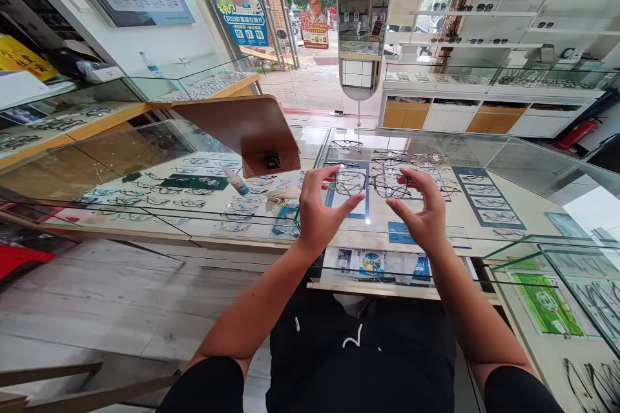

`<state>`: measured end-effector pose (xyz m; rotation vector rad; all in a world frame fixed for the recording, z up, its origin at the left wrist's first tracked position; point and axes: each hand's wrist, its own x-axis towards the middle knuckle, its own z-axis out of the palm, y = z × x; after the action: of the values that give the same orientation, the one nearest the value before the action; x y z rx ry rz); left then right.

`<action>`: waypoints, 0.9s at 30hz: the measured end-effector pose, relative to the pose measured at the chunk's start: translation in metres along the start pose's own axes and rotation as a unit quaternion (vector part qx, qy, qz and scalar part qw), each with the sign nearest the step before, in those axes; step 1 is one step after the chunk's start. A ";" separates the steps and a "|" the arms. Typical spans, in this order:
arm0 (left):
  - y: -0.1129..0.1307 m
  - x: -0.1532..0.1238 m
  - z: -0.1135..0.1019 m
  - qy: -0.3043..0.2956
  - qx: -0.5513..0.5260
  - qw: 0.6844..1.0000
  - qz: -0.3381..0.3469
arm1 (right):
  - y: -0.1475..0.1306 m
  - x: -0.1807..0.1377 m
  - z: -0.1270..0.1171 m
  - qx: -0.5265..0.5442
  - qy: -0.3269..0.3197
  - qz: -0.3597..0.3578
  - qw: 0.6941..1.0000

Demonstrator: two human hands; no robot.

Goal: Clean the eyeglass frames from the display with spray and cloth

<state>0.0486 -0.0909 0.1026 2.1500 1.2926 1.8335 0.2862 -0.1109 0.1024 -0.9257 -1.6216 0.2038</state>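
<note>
A pair of eyeglasses [391, 186] with thin dark frames is held up above the glass display counter [349, 232], lenses side by side. My left hand [322, 210] grips its left end between thumb and fingers. At the other end, my right hand [422, 206] has its fingertips on the rim, with the thumb lower and apart from the forefinger. Behind and below the glasses, several more frames lie in the case, so the temples of the held pair are hard to make out.
A brown mirror stand [261, 132] rests on the counter to the left, near a small white bottle [236, 181] and a beige cloth [282, 197]. An open drawer [320, 285] with printed cards sits before my body. Another glass case [557, 271] stands at right.
</note>
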 end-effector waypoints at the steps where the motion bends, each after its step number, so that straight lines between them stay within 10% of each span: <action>1: 0.000 -0.001 0.000 0.006 -0.001 1.000 0.006 | 0.000 -0.001 0.000 -0.002 0.004 0.004 1.000; 10: -0.009 -0.012 0.001 0.063 0.022 0.994 0.086 | 0.009 -0.012 0.007 0.129 0.049 0.141 0.980; 27: -0.014 -0.022 0.001 0.025 0.009 0.998 0.061 | -0.007 -0.016 0.012 0.282 0.004 0.173 0.944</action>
<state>0.0427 -0.0937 0.0775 2.2546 1.2165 1.9398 0.2724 -0.1222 0.0914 -0.7464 -1.2715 0.8597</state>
